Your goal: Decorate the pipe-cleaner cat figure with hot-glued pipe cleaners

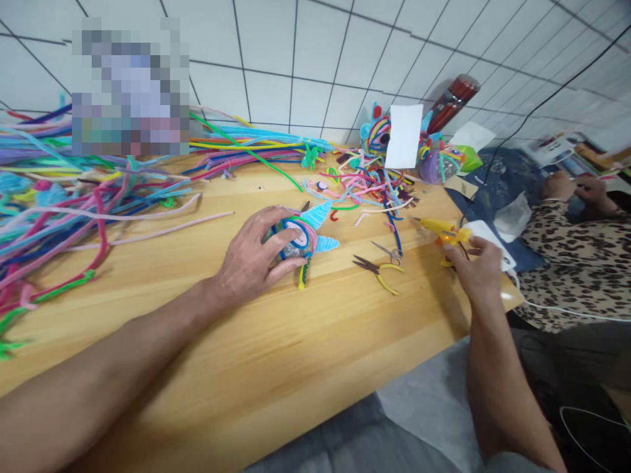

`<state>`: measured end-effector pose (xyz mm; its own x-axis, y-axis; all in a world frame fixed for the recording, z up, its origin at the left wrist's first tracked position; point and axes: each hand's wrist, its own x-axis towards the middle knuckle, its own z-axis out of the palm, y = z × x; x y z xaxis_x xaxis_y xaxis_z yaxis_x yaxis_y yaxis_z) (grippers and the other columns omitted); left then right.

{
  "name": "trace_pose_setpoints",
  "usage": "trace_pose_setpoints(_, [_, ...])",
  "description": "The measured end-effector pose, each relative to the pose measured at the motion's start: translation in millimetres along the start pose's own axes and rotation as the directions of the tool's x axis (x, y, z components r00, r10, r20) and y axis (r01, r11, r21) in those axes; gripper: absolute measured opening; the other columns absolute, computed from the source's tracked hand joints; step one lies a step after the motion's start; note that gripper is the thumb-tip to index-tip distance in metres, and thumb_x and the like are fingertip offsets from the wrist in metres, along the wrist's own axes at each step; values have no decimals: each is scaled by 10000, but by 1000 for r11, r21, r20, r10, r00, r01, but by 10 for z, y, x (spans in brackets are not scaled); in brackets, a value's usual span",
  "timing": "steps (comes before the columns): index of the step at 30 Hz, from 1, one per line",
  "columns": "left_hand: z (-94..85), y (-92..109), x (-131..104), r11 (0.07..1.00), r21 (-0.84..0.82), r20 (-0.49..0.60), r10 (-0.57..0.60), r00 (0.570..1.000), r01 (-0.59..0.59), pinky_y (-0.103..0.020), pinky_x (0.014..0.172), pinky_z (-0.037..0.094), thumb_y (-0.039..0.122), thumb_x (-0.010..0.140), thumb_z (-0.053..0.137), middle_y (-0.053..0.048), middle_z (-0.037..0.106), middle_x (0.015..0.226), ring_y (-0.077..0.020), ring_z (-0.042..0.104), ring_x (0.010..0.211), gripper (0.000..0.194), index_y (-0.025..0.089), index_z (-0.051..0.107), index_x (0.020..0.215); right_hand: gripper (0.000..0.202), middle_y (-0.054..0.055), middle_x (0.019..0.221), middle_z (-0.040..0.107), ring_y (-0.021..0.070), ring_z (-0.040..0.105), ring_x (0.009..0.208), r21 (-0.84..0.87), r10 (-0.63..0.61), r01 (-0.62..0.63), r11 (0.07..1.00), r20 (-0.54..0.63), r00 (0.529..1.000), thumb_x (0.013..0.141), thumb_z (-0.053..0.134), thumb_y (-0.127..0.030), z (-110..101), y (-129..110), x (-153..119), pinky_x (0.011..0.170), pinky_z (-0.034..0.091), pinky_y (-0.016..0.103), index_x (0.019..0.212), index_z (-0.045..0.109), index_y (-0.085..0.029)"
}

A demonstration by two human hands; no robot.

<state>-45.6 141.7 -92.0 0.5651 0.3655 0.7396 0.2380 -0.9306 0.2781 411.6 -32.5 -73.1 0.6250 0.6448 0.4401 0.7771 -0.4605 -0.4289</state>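
Note:
My left hand [261, 246] is wrapped over a small pipe-cleaner figure [321, 230] on the wooden table, with two pale-blue striped points and a blue-ringed oval showing. The hand covers much of its body. On the right, my right hand [478, 266] grips a yellow glue gun [444, 230], whose nozzle points left over the table. A small orange light shows on the gun. Between the hands lie yellow-handled pliers [379, 269] with jaws apart, and a pair of small scissors [388, 251] just behind them.
Bundles of coloured pipe cleaners [98, 217] cover the table's left and back. Loose offcuts [355, 180] lie behind the figure. A decorated pipe-cleaner piece [377, 135], a white card [404, 136] and a red flask [453, 102] stand at the back. A co-worker's hands [574, 189] are at right, near a white power strip [488, 243].

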Motion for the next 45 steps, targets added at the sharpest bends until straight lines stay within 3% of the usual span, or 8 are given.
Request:
trace_pose_setpoints(3, [11, -5, -1, 1000, -5, -4, 7, 1000, -7, -585, 1153, 552, 448, 1013, 735, -176, 617, 1494, -344, 602, 1410, 444, 279, 579, 1392, 532, 219, 1205, 726, 367, 715, 1026, -10, -139, 141, 990, -224, 965, 870, 754, -630, -143, -247, -237, 897, 560, 537, 1178, 704, -199])
trace_pose_setpoints(7, [-5, -1, 4, 1000, 5, 6, -3, 1000, 3, -588, 1140, 561, 436, 1007, 747, -168, 611, 1496, -346, 607, 1407, 442, 285, 575, 1385, 231, 90, 1089, 799, 319, 743, 1074, 151, -468, 450, 880, 129, 874, 988, 682, -477, -69, -843, -320, 989, 565, 516, 1064, 760, -273])
trace_pose_setpoints(12, [-21, 19, 5, 1000, 5, 12, -7, 1000, 7, -598, 1137, 563, 383, 992, 769, -169, 618, 1496, -358, 609, 1413, 446, 277, 576, 1380, 160, 85, 987, 786, 287, 726, 953, 140, -474, 469, 872, 478, 739, 963, 655, -363, 302, -1299, -22, 886, 558, 443, 924, 760, -249])
trace_pose_setpoints(17, [-3, 24, -4, 1000, -10, -3, -5, 1000, 5, -599, 1164, 549, 403, 985, 780, -164, 619, 1507, -349, 601, 1423, 454, 285, 580, 1374, 168, 91, 1041, 761, 262, 686, 924, 167, -524, 511, 843, 466, 713, 974, 610, -298, 607, -1326, 186, 855, 529, 401, 1030, 756, -233])
trace_pose_setpoints(22, [4, 10, -11, 1000, -6, 6, -19, 1000, 19, -599, 1169, 544, 427, 996, 762, -154, 611, 1515, -345, 592, 1433, 440, 294, 577, 1373, 160, 118, 1066, 719, 303, 646, 1076, 233, -642, 630, 741, 522, 562, 941, 620, -198, 918, -1390, 384, 987, 502, 442, 1013, 760, -233])
trace_pose_setpoints(29, [32, 1, -15, 999, -42, -22, -15, 1000, 14, -598, 1168, 535, 437, 998, 756, -154, 627, 1502, -342, 596, 1422, 439, 301, 578, 1375, 115, 77, 973, 703, 241, 624, 880, 143, -484, 500, 854, 570, 663, 932, 695, -341, 628, -1313, 338, 791, 466, 356, 938, 715, -228])
trace_pose_setpoints(37, [33, 18, -5, 999, -26, -13, -27, 1000, 27, -593, 1162, 533, 453, 1007, 735, -161, 643, 1468, -339, 600, 1407, 417, 290, 577, 1357, 218, 49, 812, 686, 216, 599, 742, 106, -396, 461, 881, 700, 594, 929, 637, -371, 333, -1106, 49, 705, 409, 350, 761, 590, -241])
trace_pose_setpoints(45, [33, 6, -9, 999, -33, -25, -3, 1000, 2, -569, 1152, 547, 448, 1001, 750, -172, 639, 1469, -327, 597, 1406, 443, 277, 578, 1371, 168, -7, 795, 697, 165, 615, 691, 667, -577, 92, 740, 558, 596, 980, 645, -409, 261, -1998, -131, 667, 465, 300, 918, 616, -256])
